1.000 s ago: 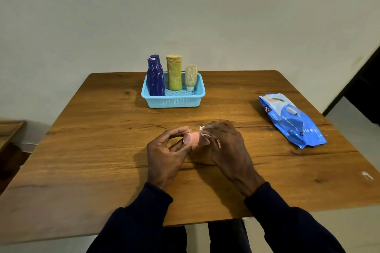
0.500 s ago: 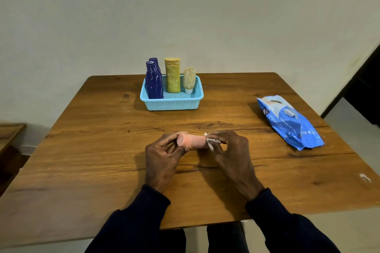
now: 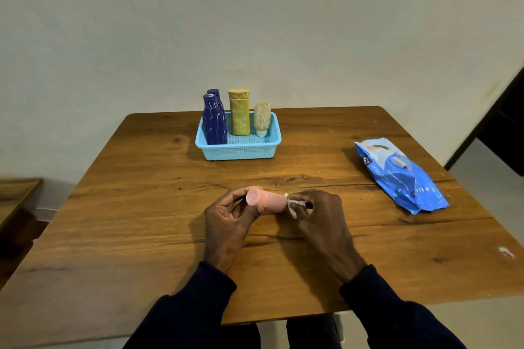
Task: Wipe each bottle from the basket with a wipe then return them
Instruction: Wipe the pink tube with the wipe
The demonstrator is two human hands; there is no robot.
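We hold the pink bottle (image 3: 266, 201) on its side in the middle of the frame, just above the counter (image 3: 141, 221). Our left hand (image 3: 226, 224) grips its cap end with curled fingers. Our right hand (image 3: 320, 221) pinches the white wipe (image 3: 292, 205) against the other end. We think this bottle is being wiped now.

Higher up, two dark blue bottles (image 3: 214, 125), a yellow bottle (image 3: 239, 113) and a small pale bottle (image 3: 261, 119) stand in the blue basket (image 3: 241, 151). We cannot tell which are clean. The pink one must go back too.
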